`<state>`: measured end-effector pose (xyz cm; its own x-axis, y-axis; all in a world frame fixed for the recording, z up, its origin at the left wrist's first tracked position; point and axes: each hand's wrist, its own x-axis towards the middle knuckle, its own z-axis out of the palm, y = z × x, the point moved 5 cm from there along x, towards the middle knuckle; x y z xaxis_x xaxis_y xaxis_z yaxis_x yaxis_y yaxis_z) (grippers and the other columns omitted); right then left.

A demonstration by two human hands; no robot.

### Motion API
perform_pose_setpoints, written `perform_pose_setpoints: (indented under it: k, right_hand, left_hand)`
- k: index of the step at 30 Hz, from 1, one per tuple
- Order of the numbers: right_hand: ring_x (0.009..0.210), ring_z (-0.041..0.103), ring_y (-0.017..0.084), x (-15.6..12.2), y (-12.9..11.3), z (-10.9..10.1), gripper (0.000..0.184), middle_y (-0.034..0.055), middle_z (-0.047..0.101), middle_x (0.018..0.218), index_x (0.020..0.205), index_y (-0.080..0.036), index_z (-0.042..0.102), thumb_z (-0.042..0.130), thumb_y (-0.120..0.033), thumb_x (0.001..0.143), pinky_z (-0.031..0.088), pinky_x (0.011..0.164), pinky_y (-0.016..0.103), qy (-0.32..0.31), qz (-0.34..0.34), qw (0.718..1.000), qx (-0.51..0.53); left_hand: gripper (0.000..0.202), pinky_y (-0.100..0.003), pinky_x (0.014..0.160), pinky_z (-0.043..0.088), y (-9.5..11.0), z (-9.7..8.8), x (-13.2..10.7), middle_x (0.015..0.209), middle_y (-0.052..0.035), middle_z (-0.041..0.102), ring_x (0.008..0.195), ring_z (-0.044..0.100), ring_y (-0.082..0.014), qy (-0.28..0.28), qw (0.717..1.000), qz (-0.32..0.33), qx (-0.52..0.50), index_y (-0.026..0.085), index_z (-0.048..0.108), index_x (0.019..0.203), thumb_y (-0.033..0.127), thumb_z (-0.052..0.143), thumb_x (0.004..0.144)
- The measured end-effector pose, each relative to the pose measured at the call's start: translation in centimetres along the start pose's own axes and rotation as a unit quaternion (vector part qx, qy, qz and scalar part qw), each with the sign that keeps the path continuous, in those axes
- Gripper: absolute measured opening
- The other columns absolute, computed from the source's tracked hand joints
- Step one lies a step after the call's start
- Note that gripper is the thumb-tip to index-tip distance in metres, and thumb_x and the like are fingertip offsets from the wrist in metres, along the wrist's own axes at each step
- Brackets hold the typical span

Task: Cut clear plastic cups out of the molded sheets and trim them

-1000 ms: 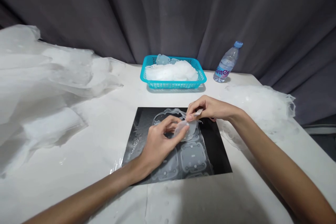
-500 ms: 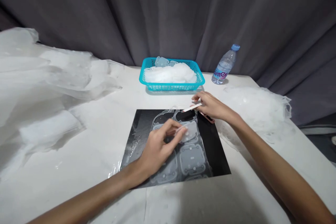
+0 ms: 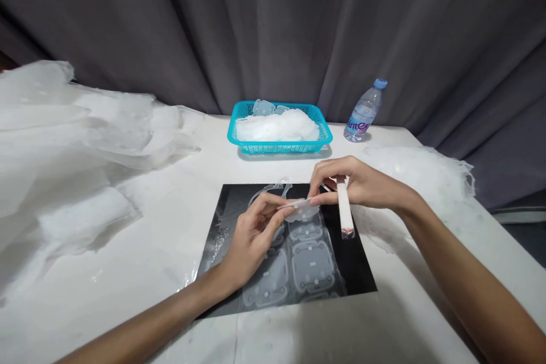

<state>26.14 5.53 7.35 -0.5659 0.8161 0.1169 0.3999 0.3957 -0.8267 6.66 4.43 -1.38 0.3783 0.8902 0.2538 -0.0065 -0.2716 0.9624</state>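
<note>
Between the thumb and fingers of my left hand [image 3: 256,230] is the left edge of a small translucent plastic piece [image 3: 302,211], tilted above the sheet. My right hand [image 3: 354,182] pinches the same piece at its right edge with thumb and fingertips. A white stick-like tool [image 3: 345,210] with a reddish end is also held in my right hand, pointing down towards me; its exact kind I cannot make out. Beneath both hands, a translucent moulded plastic sheet [image 3: 313,264] with rounded-square shapes lies on a black board [image 3: 360,273]. My left hand covers part of the sheet.
Behind the board stands a blue plastic basket [image 3: 279,148] filled with white translucent pieces. A water bottle [image 3: 362,114] is to its right. Heaped translucent sheets [image 3: 106,142] cover the table's left side, and another pile [image 3: 422,176] lies at right. A grey curtain [image 3: 273,28] hangs behind.
My right hand has come down and towards my left hand and now grips the piece's right edge. The white tool has swung to point towards me. My left hand still holds the piece.
</note>
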Motion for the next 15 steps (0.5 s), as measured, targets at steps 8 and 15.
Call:
perform_pose_setpoints:
  k: [8,15]
  right_hand:
    - [0.074,0.057,0.012,0.1,0.9,0.1,0.012,-0.0002,0.070,0.085,0.090,-0.018,0.070,0.072,-0.028,0.095,0.043,0.068,0.026,0.011,0.029,0.999,-0.012]
    - [0.067,0.062,0.012,0.3,1.9,0.7,0.020,-0.0015,0.067,0.078,0.090,-0.018,0.061,0.070,-0.036,0.096,0.044,0.061,0.023,0.009,0.069,0.994,0.088]
  left_hand:
    - [0.018,-0.018,0.061,0.054,-0.4,0.0,0.2,0.075,0.0034,0.069,0.066,0.065,-0.0095,0.030,0.998,-0.046,-0.045,0.020,0.062,0.094,0.036,0.070,0.098]
    - [0.037,-0.032,0.066,0.068,-1.5,0.5,0.9,0.087,-0.0008,0.076,0.086,0.077,-0.0227,0.012,0.975,-0.144,-0.170,0.021,0.058,0.111,0.043,0.079,0.089]
